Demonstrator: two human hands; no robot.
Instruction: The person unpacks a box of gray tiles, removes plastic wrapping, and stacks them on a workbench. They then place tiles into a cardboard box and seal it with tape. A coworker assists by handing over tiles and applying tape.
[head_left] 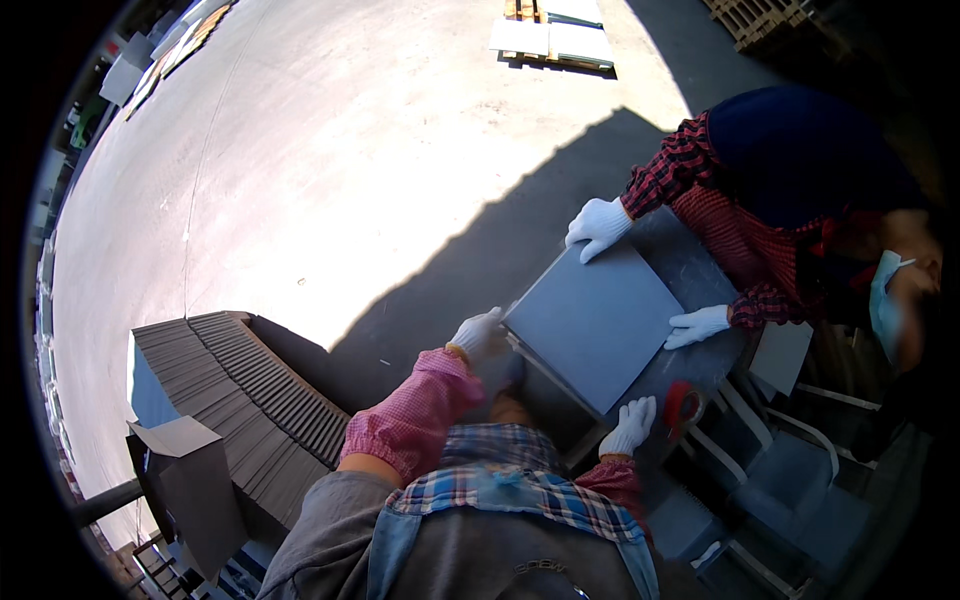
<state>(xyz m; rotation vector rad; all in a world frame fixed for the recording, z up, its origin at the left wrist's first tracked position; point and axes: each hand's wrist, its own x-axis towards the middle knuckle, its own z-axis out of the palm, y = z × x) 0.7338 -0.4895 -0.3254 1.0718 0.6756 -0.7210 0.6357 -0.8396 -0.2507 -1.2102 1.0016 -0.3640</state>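
A flat grey square panel (pixel 595 325), perhaps a tile, lies on a dark table (pixel 715 265), and more layers show under its left edge. My left hand (pixel 482 336), in a white knit glove, is at the panel's left corner; blur hides how its fingers sit. Just below the panel's near corner, my right hand (pixel 629 427), gloved too, rests at the table with its fingers stretched out, apart from the panel. Across from me a co-worker in white gloves has one hand (pixel 598 228) on the panel's far corner and the other hand (pixel 698 326) at its right corner.
A roll of red tape (pixel 683 405) sits on the table near my right hand. To my left are long rows of stacked grey pieces (pixel 235 375) and an open carton (pixel 185 470). Metal-framed chairs (pixel 790 460) stand at right. A loaded pallet (pixel 553 40) lies farther off.
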